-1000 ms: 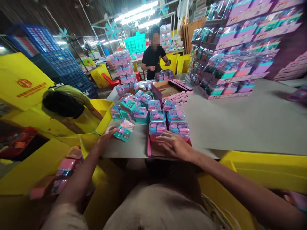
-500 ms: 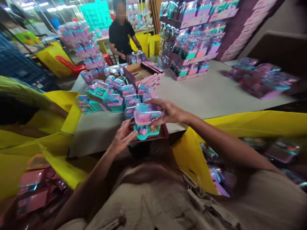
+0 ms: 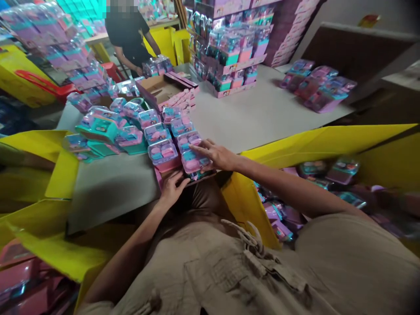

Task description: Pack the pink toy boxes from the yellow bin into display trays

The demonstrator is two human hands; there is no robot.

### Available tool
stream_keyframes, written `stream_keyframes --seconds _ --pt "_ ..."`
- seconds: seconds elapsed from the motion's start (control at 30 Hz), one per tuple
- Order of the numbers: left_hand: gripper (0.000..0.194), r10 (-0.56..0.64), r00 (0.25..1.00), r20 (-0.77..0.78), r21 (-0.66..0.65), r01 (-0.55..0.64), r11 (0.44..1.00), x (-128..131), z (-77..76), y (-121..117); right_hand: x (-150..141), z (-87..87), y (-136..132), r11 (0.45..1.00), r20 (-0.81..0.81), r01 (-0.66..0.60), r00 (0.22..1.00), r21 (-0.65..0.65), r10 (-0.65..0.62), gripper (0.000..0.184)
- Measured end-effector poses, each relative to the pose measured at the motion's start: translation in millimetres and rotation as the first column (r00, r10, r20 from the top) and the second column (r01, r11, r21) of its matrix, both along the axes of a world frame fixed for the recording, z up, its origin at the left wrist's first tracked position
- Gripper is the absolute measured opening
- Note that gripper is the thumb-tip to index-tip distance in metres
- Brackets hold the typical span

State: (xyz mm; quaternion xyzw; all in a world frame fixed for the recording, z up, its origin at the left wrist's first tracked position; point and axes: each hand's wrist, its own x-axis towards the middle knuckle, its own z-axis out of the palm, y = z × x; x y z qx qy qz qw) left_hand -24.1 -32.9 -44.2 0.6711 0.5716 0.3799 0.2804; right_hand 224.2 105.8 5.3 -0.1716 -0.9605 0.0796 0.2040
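My right hand (image 3: 215, 155) lies over a clear-lidded pink and teal toy box (image 3: 192, 162), fingers along its top and thumb at its side, setting it at the near right corner of a pink cardboard tray (image 3: 159, 178). Rows of matching toy boxes (image 3: 157, 131) fill the tray behind it. At the tray's front edge, just below the boxes, my left hand (image 3: 172, 188) touches with its fingers apart and holds nothing.
The grey table (image 3: 249, 118) carries loose teal toy boxes (image 3: 98, 131), an open carton (image 3: 160, 89), a tall stack of packed trays (image 3: 229, 43) and a pile of packs (image 3: 315, 87). Yellow bins (image 3: 321, 140) with toys flank me. A person in black (image 3: 127, 30) stands beyond.
Both hands lowered the toy box from in front of me into the tray's near right corner. My left hand let go and dropped to the tray's edge. The view swung right.
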Motion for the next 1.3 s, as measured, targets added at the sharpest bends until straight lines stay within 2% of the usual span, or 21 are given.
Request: stream_keyframes --seconds 0.13,0.2,0.33,0.43,0.5,0.53,0.57,0.67,0.73,0.77,0.83,0.9,0.97,1.03,1.1,1.17,1.3 --pt "0.033 -0.044 0.996 -0.083 0.028 0.047 0.999 -4.1 -0.2 1.3 1.3 -2.0 -8.2 0.992 0.018 0.023 1.0 0.124 -0.025 0.084" --pt "0.035 -0.068 0.993 -0.096 0.009 0.069 0.998 -5.7 -1.0 3.3 -0.8 -2.1 -5.6 0.991 -0.002 -0.004 1.0 0.132 0.004 0.077" --pt "0.041 -0.061 0.992 -0.11 -0.05 0.056 0.997 -2.9 -3.2 1.6 -5.8 4.9 -0.6 0.988 0.025 -0.067 0.998 0.137 0.065 0.075" --pt "0.044 -0.052 0.991 -0.126 -0.006 0.051 0.999 -8.1 5.6 -2.8 -4.4 9.8 -8.3 0.975 0.024 0.012 1.0 0.223 -0.018 0.071" --pt "0.037 0.003 0.99 -0.138 0.105 0.012 0.994 -27.0 24.4 0.5 0.1 8.6 -14.2 0.959 -0.022 0.081 0.997 0.271 -0.077 0.068" --pt "0.034 0.07 0.988 -0.141 0.188 -0.043 0.981 -42.5 38.8 5.3 2.6 7.2 -15.8 0.952 -0.047 0.103 0.995 0.289 -0.093 0.068" --pt "0.032 0.165 0.977 -0.136 0.285 -0.121 0.951 -61.8 56.4 12.2 4.7 6.0 -16.5 0.945 -0.076 0.126 0.991 0.303 -0.108 0.068" --pt "0.033 0.456 0.88 -0.137 0.513 -0.331 0.792 -130.6 119.0 44.0 4.7 7.1 -17.3 0.931 -0.151 0.183 0.978 0.316 -0.141 0.068" --pt "0.048 0.552 0.795 -0.252 0.507 -0.377 0.775 -172.5 154.2 70.7 -1.9 11.1 -20.5 0.928 -0.176 0.192 0.974 0.318 -0.141 0.066" --pt "0.061 0.594 0.744 -0.306 0.47 -0.424 0.774 -189.4 166.2 84.0 -6.6 12.8 -23.2 0.926 -0.176 0.186 0.975 0.329 -0.133 0.063" --pt "0.089 0.656 0.647 -0.388 0.361 -0.549 0.754 -214.0 177.3 107.0 -17.1 13.5 -29.3 0.915 -0.161 0.161 0.981 0.371 -0.107 0.057" --pt "0.11 0.692 0.599 -0.402 0.238 -0.662 0.711 -229.3 174.2 122.1 -25.9 10.5 -34.7 0.901 -0.13 0.125 0.988 0.414 -0.077 0.051" --pt "0.117 0.688 0.631 -0.357 0.152 -0.688 0.71 -238.6 163.4 129.3 -30.9 5.9 -38.5 0.899 -0.098 0.096 0.993 0.427 -0.06 0.048" --pt "0.115 0.676 0.669 -0.308 0.124 -0.676 0.726 -243.3 151.5 131.0 -31.9 2.8 -40.7 0.911 -0.075 0.082 0.996 0.403 -0.057 0.047" --pt "0.114 0.684 0.664 -0.302 0.119 -0.686 0.718 -243.4 142.5 129.6 -31.0 3.3 -42.3 0.927 -0.073 0.079 0.996 0.367 -0.056 0.047" --pt "0.113 0.71 0.627 -0.321 0.117 -0.718 0.686 -239.8 137.0 124.9 -30.5 7.9 -43.5 0.936 -0.097 0.068 0.995 0.346 -0.036 0.045" --pt "0.106 0.785 0.557 -0.273 0.27 -0.739 0.618 -224.5 129.9 97.5 -40.1 30.6 -42.7 0.963 -0.233 0.014 0.971 0.269 0.05 0.044"
